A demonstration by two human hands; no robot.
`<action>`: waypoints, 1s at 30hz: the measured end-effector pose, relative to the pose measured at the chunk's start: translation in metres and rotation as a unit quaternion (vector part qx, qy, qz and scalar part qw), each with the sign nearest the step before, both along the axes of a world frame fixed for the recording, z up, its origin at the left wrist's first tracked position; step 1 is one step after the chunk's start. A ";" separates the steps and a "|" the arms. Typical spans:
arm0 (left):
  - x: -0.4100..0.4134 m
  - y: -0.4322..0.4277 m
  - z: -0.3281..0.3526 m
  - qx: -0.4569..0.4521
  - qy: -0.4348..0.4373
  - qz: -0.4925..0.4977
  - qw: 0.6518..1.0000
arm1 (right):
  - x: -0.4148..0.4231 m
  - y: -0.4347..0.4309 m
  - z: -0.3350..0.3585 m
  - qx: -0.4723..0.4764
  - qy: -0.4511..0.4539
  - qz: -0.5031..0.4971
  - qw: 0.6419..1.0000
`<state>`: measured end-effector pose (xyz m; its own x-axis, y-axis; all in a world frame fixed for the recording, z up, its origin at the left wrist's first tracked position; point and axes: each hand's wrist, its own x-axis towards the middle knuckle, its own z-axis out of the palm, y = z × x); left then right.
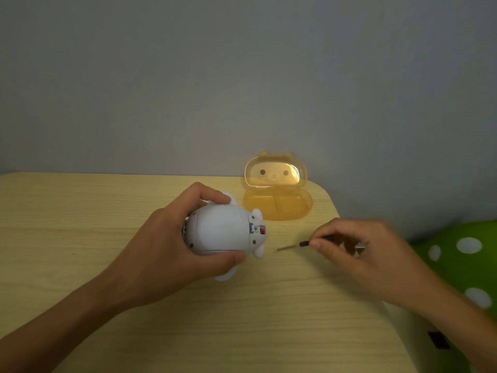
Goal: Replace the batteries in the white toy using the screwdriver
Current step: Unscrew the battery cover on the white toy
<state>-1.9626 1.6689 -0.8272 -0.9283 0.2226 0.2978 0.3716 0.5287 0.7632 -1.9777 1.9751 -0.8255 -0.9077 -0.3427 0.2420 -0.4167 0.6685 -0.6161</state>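
The white toy [223, 230] lies on its side on the wooden table [80, 211], its underside turned up and to the right, showing a small red switch. My left hand [161, 246] grips it from the left, thumb below and fingers over the top. To the right, my right hand [357, 251] holds a small screwdriver [295, 245] by its dark handle. Its thin metal tip points left toward the toy, a short gap away. The right hand is blurred.
An orange translucent case [277, 189] with a bear face on its raised lid stands open behind the toy near the table's back right corner. A green cushion with white dots [462, 254] lies off the table's right edge. A grey wall is behind.
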 end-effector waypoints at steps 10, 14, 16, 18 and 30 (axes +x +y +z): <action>0.004 0.008 -0.002 0.005 -0.030 -0.014 0.999 | -0.002 0.001 -0.031 0.089 -0.013 0.011 0.996; 0.003 0.012 -0.001 0.014 -0.036 -0.019 0.999 | -0.001 -0.002 -0.024 0.078 -0.030 0.010 0.996; 0.003 0.016 0.000 0.019 -0.044 -0.020 0.999 | 0.002 -0.008 -0.014 0.040 -0.042 0.011 0.998; 0.003 0.020 0.000 0.029 -0.051 -0.027 0.998 | 0.006 -0.018 -0.005 -0.023 -0.080 0.028 0.996; 0.006 0.023 0.003 -0.089 0.067 -0.123 0.986 | 0.018 -0.040 0.015 -0.241 -0.259 0.101 0.930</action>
